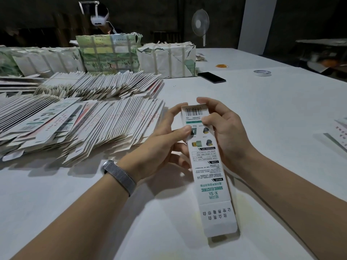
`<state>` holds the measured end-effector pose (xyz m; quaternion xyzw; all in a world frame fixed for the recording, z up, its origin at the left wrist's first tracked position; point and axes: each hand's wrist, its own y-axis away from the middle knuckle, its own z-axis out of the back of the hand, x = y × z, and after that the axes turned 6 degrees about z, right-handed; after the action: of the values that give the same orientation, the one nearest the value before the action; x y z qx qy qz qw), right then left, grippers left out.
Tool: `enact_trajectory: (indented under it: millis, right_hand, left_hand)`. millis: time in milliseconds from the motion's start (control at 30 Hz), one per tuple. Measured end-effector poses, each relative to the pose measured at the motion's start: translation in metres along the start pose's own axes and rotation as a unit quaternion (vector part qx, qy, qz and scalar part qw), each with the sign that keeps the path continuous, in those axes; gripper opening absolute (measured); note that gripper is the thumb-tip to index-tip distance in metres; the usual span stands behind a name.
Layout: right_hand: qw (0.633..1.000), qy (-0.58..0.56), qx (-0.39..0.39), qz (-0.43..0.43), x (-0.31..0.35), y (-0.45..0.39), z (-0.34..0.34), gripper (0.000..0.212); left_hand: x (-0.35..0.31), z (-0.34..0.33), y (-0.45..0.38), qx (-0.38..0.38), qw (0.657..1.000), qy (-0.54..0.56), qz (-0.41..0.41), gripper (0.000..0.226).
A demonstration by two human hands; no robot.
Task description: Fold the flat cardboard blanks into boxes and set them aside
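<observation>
Above the table (262,113), two hands' fingers (206,121) grip one box (208,166) beside two fanned blank stacks (84,126).

Two bare forearms reach forward from the lower corners and converge at centre. The left hand (165,139) sits palm toward the right, thumb lying flat across the printed face of a long narrow carton (208,166), index finger curved up to its far top corner, the remaining fingers curled beneath. A woven metal watch band (120,175) circles the left wrist. The right hand (225,136) mirrors it from the other side: index finger hooked over the far end, thumb pressing on the face, other fingers wrapped behind the edge. Both wrists hover above the table, slightly bent inward.
</observation>
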<state>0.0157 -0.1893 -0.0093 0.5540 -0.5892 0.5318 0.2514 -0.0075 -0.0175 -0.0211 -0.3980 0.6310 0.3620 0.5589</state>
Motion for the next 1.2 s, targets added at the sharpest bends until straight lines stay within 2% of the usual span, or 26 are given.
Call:
enact_trajectory:
  millis: [100, 367, 467, 767, 1000, 1200]
  right_hand:
    - [1.000, 0.009, 0.002, 0.006, 0.000, 0.000, 0.000, 0.034]
    - [0.999, 0.035, -0.007, 0.020, 0.002, 0.002, -0.003, 0.031]
    - [1.000, 0.019, -0.005, 0.007, 0.004, 0.002, -0.004, 0.006]
    - [0.999, 0.013, -0.027, -0.023, 0.006, 0.002, -0.003, 0.017]
    - [0.997, 0.057, -0.043, -0.022, 0.006, 0.000, -0.001, 0.019]
    - [0.998, 0.043, -0.016, -0.043, 0.006, 0.001, -0.002, 0.007]
  left_hand:
    - [0.000, 0.000, 0.000, -0.003, 1.000, 0.003, 0.000, 0.048]
    - [-0.001, 0.000, -0.002, -0.007, 1.000, 0.014, 0.000, 0.044]
    - [-0.001, -0.003, -0.002, 0.003, 1.000, 0.010, -0.002, 0.044]
    - [-0.005, -0.012, 0.003, 0.018, 1.000, -0.020, -0.004, 0.049]
    - [-0.003, -0.011, 0.003, 0.014, 0.999, -0.049, -0.003, 0.047]
    - [-0.005, -0.011, 0.004, 0.013, 0.998, -0.061, -0.010, 0.046]
